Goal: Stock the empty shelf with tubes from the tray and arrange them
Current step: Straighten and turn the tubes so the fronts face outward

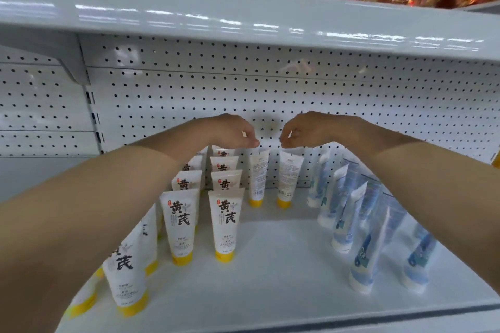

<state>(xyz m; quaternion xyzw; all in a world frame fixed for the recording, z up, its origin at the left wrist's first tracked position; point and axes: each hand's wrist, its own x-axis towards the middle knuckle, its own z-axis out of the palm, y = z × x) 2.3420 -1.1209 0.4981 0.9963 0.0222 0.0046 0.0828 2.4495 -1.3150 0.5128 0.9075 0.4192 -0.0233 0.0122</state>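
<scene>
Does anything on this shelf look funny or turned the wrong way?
Yes. The left backward tube and the right backward tube, at the back of the shelf, show small print and barcodes. The other yellow-capped tubes show big black letters. The left grip and right grip pinch their tops.

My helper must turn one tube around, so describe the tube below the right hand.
On the white shelf with the pegboard back, two yellow-capped tubes stand alone at the rear, barcodes facing out, between the front-facing rows and the blue tubes. It is the right one of that pair, nearest the blue tubes, just below the right hand.
</scene>
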